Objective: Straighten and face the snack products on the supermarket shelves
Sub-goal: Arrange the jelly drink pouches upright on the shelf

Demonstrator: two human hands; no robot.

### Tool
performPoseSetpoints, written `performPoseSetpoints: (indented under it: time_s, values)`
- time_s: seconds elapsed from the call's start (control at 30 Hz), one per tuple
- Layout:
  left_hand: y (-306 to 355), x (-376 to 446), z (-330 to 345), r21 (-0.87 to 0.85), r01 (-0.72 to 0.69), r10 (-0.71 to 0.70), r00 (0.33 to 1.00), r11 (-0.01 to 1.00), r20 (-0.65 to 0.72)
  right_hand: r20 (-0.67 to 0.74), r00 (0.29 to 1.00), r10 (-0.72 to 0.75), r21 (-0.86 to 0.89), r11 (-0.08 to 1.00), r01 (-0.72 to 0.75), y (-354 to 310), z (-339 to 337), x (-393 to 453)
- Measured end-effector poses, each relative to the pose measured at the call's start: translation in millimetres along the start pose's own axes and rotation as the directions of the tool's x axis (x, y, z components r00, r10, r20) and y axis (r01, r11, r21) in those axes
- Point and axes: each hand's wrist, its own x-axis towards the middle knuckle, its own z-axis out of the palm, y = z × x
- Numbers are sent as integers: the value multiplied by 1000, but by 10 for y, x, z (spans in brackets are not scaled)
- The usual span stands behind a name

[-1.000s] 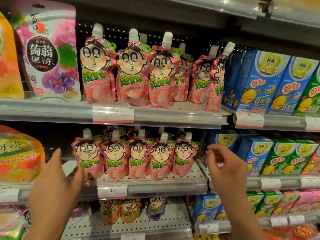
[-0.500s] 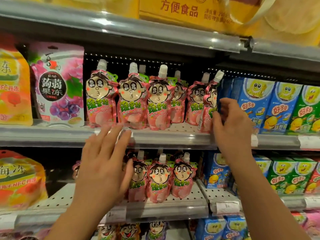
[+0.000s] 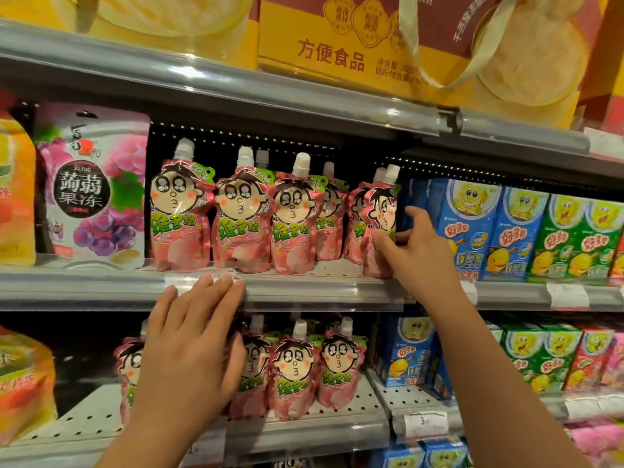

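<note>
A row of pink cartoon-face spout pouches (image 3: pixel 241 214) stands on the middle shelf (image 3: pixel 320 288). The rightmost pouch (image 3: pixel 380 211) is turned sideways; my right hand (image 3: pixel 417 251) pinches its lower right edge between thumb and fingers. My left hand (image 3: pixel 192 339) is raised with straight fingers, its fingertips touching the shelf's front rail at the price tag (image 3: pixel 202 276). It covers part of a second row of the same pink pouches (image 3: pixel 297 369) on the shelf below.
A purple grape jelly bag (image 3: pixel 93 187) and an orange bag (image 3: pixel 15 190) stand left of the pouches. Blue and green drink cartons (image 3: pixel 499 231) fill the right side on both shelves. Yellow gift boxes (image 3: pixel 354 38) sit on the top shelf.
Both hands rose from the lower shelf to the middle one. My right hand took hold of the rightmost pouch; my left hand's fingertips reached the middle shelf rail. The camera tilted upward.
</note>
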Motion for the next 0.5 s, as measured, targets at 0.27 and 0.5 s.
performPoseSetpoints:
  time_s: [0.27,0.5]
  values:
    - [-15,-19,-6,3,-13,13,999,1000,41,-122,992,-37,-143,990,19,-9,148,9]
    - [-44,-27,4,5,-25,25,999,1000,32,-386,846,-367,-320,914,251,-443,42,-116]
